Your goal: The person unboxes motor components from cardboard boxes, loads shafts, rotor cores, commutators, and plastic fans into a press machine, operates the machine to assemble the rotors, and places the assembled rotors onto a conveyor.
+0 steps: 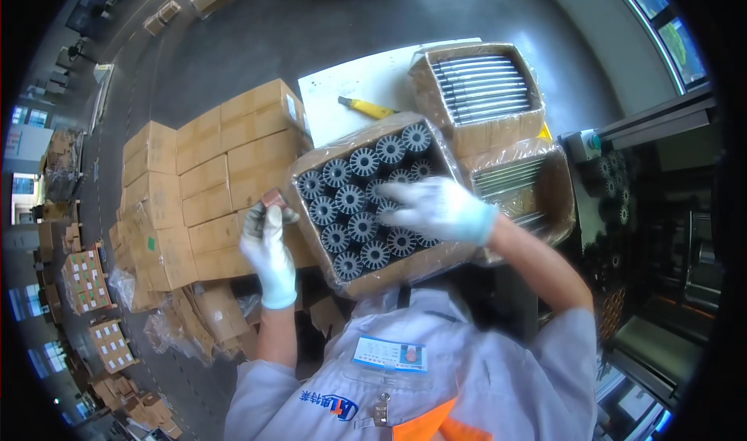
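My left hand, in a white glove with dark-stained fingertips, pinches a small reddish-brown block beside the left edge of an open carton. Rows of dark, round slotted metal cores stand upright in that plastic-lined carton. Over its right half stretches my white-gloved right hand, slightly blurred, with the fingers apart and pointing left. Its fingertips are over or touching the cores; contact cannot be made out. The hand and wrist hide some cores on that side.
Behind the carton, a yellow-handled tool lies on a white tabletop. Two more lined cartons, one with metal shafts and one with thin rods, stand to the right. Stacked closed cartons rise at left; dark machinery stands at right.
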Demonstrator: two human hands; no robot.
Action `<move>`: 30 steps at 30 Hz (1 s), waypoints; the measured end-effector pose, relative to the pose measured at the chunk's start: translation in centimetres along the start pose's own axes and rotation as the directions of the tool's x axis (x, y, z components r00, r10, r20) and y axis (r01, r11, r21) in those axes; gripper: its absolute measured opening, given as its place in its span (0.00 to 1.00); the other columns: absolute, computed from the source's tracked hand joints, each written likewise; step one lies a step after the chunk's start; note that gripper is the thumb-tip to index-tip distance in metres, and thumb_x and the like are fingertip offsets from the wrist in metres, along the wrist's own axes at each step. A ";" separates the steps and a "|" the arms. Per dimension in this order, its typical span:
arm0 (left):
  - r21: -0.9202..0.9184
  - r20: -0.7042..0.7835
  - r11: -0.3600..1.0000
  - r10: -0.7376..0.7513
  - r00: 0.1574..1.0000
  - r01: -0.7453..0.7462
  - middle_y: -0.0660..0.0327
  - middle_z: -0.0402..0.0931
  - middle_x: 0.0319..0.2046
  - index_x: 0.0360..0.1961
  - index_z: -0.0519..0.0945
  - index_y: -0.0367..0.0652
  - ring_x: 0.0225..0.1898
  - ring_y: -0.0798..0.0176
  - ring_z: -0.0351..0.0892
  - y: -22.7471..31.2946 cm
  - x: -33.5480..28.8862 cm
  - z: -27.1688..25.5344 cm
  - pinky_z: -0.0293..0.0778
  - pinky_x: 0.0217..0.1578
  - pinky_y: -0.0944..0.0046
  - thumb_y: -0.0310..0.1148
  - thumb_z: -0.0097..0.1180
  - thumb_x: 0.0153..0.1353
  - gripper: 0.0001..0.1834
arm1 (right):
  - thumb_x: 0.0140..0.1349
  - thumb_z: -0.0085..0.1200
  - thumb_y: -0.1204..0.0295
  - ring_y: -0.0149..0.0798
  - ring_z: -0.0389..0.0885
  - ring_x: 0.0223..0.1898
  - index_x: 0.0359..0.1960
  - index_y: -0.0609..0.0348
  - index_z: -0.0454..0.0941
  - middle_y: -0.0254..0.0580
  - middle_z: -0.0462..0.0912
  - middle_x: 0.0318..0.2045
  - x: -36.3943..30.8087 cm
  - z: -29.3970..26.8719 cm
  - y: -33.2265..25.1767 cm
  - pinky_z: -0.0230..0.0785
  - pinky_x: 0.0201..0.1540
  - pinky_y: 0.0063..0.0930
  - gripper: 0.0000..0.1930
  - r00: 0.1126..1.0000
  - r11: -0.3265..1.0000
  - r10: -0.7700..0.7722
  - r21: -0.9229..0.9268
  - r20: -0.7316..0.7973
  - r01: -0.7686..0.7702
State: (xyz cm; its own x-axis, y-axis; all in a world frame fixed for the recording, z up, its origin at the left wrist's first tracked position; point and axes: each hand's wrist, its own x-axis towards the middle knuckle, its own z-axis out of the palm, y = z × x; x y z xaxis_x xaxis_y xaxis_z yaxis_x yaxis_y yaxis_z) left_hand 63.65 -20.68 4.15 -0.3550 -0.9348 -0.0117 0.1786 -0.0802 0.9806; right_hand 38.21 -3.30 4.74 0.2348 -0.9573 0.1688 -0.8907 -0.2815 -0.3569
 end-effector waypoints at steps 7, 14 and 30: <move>0.010 -0.025 0.999 -0.042 0.999 0.042 0.60 0.82 0.37 0.46 0.80 0.34 0.35 0.68 0.81 0.1 -2.8 -4.0 0.79 0.44 0.65 0.31 0.62 0.66 0.12 | 0.70 0.46 0.57 0.57 0.86 0.33 0.61 0.54 0.67 0.54 0.85 0.30 5.0 5.9 1.7 0.77 0.40 0.47 0.22 0.969 0.990 -0.055 0.136 0.242 0.022; 0.228 -0.063 0.973 0.038 0.997 -0.023 0.62 0.79 0.37 0.48 0.80 0.33 0.33 0.69 0.75 -0.3 -2.7 -4.6 0.74 0.38 0.66 0.38 0.56 0.71 0.17 | 0.46 0.67 0.59 0.56 0.84 0.33 0.41 0.46 0.80 0.58 0.80 0.45 7.2 7.9 1.2 0.78 0.34 0.48 0.19 0.979 0.978 -0.108 0.195 0.174 0.074; 0.008 0.605 1.000 0.007 0.797 -0.015 0.58 0.81 0.44 0.47 0.79 0.34 0.36 0.68 0.78 -1.7 -5.0 14.5 0.77 0.39 0.68 0.31 0.62 0.66 0.13 | 0.45 0.73 0.58 0.53 0.83 0.40 0.42 0.48 0.83 0.54 0.74 0.48 -19.5 -7.5 -3.3 0.79 0.44 0.40 0.22 0.065 0.360 0.783 0.365 -0.619 -0.858</move>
State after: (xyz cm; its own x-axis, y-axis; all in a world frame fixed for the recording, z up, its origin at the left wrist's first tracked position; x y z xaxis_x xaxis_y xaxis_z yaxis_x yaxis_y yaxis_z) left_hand 51.87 -10.86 5.39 -0.8362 -0.5360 0.1159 0.1768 -0.0635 0.9822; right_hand 33.67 16.85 9.56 -0.9228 -0.2415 0.3001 -0.3802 0.6960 -0.6091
